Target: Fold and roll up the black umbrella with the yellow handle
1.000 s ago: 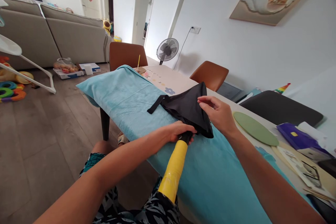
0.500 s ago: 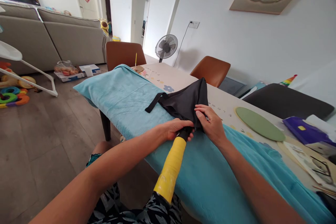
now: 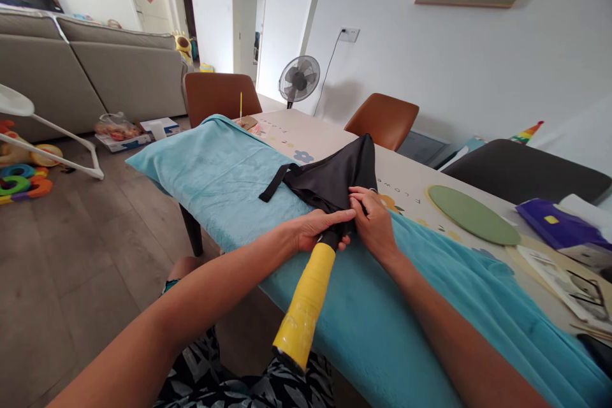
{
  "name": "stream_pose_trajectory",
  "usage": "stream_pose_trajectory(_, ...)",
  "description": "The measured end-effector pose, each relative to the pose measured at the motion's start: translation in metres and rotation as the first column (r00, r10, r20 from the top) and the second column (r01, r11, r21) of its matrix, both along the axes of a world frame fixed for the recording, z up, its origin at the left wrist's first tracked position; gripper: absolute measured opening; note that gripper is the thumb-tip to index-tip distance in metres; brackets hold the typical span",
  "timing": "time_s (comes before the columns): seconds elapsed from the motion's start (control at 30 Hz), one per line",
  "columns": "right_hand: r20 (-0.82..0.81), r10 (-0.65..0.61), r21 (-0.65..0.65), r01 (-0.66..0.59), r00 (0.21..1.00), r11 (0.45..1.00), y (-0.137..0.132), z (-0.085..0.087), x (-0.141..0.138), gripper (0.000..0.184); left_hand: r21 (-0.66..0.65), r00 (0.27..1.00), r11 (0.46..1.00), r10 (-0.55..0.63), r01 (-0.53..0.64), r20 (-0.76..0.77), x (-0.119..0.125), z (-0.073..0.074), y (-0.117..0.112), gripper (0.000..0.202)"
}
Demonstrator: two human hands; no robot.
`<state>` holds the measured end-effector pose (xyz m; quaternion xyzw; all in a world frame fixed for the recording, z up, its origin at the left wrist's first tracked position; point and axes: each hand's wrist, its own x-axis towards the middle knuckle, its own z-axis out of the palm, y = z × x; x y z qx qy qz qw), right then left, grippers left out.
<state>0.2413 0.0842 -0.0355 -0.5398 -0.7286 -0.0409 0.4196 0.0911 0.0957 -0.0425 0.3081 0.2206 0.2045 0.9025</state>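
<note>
A folded black umbrella [image 3: 329, 182] with a yellow handle [image 3: 306, 303] lies across a blue towel [image 3: 229, 166] on the table; the handle sticks out over the table's edge toward me. My left hand [image 3: 315, 229] is closed around the umbrella's neck just above the handle. My right hand [image 3: 373, 220] pinches the black fabric beside it. A black strap [image 3: 273, 183] trails from the canopy onto the towel.
On the table [image 3: 329, 140] to the right lie a green oval mat [image 3: 466, 215], a purple packet [image 3: 557, 229] and papers [image 3: 564, 280]. Two brown chairs [image 3: 217, 94] stand behind it, a fan [image 3: 299, 78] near the wall, a grey sofa [image 3: 90, 76] and toys [image 3: 21, 180] at the left.
My right hand came down from above the canopy and took hold of the black fabric next to my left hand. The canopy's raised fold has shifted a little.
</note>
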Motion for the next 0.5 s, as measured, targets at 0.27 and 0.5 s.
stream_pose_trajectory(0.27,0.048,-0.04,-0.007,0.04,0.998,0.999,0.0024,-0.0087,-0.0052,0.023,0.037,0.996,0.999,-0.003,0.006,-0.094,-0.0023,0.0077,-0.0046,0.007)
stream_pose_trajectory(0.5,0.054,-0.026,-0.031,0.028,0.998,0.999,0.0009,-0.0042,-0.0058,0.018,0.055,0.993,0.998,0.025,-0.018,-0.118,0.0006,0.003,-0.0039,0.005)
